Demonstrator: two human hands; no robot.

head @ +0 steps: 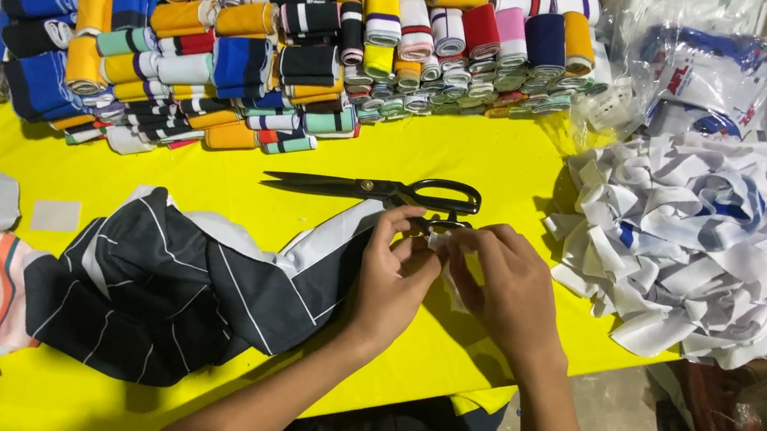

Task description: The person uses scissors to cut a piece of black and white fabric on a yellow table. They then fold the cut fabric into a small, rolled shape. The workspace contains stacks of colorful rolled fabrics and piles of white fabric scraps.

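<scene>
My left hand [394, 282] and right hand [503, 287] meet at the near table edge, fingertips pinching a small white fabric label [441, 241] between them, just near of the black scissors [387, 190] on the yellow table [238, 185].

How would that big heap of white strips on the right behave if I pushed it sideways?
The heap of white strips looks like loose, curled, thin pieces, so it would probably spread and tumble rather than slide as one. Each strip seems floppy and light. Pieces at the yellow table edge could well spill off.
</scene>
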